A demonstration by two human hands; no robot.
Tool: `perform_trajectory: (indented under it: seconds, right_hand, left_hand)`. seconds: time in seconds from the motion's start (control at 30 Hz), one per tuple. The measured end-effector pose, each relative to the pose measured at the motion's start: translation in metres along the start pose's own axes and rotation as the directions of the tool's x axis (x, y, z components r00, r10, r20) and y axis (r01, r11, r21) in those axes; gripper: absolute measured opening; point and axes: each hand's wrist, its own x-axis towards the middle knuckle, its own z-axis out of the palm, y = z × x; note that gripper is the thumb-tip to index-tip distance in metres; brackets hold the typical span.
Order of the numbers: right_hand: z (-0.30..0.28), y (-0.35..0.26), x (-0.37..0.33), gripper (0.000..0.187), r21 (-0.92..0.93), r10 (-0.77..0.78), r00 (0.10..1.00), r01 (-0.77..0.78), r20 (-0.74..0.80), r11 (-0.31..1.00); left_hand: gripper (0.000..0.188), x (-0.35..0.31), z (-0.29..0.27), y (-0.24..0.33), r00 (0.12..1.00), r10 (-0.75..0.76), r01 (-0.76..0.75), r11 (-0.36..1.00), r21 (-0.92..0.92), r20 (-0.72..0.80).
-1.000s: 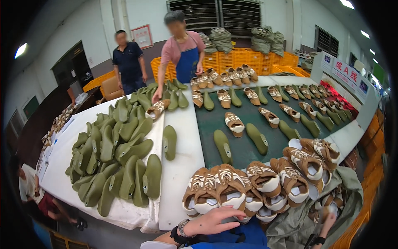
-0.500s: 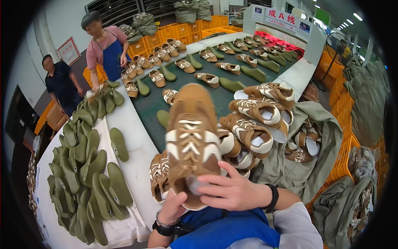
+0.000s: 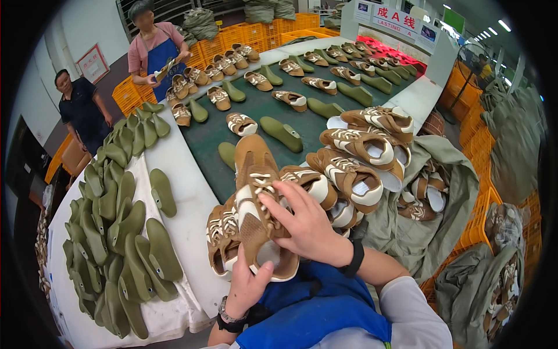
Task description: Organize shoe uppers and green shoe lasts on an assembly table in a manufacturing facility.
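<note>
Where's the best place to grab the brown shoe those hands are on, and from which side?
Likely the heel rim, from the near side: the brown shoe points its toe away, leaving its heel end nearest. The left hand is there; the right hand is at the laces.

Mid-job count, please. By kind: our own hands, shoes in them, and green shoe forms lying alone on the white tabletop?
Own hands: 2 (left hand, right hand)
Brown-and-white shoe in them: 1
Green shoe form lying alone on the white tabletop: 1
Total: 4
</note>
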Motion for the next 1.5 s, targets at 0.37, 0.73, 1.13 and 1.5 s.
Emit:
perform_trajectory:
  seconds: [0.37,0.73,1.13,1.5]
  right_hand:
    - [0.008,0.004,0.019,0.053,0.211,0.143,0.973,-0.104,-0.181,0.972]
    - [0.008,-0.004,0.029,0.048,0.116,0.102,0.975,-0.080,-0.196,0.990]
    - [-0.003,0.005,0.016,0.036,0.237,0.059,0.988,-0.024,-0.144,0.971]
    - [-0.027,0.069,-0.173,0.034,0.475,0.092,0.550,-0.783,0.830,0.401]
  left_hand:
    - [0.048,0.010,-0.006,-0.027,0.897,-0.406,0.393,0.551,-0.736,0.174]
    - [0.053,0.005,-0.004,-0.033,0.917,-0.398,0.252,0.513,-0.820,0.032]
    - [0.037,0.016,-0.045,0.002,0.982,0.136,-0.061,0.890,0.451,-0.134]
    - [0.036,0.203,-0.162,-0.155,0.956,-0.233,0.269,0.938,0.218,-0.178]
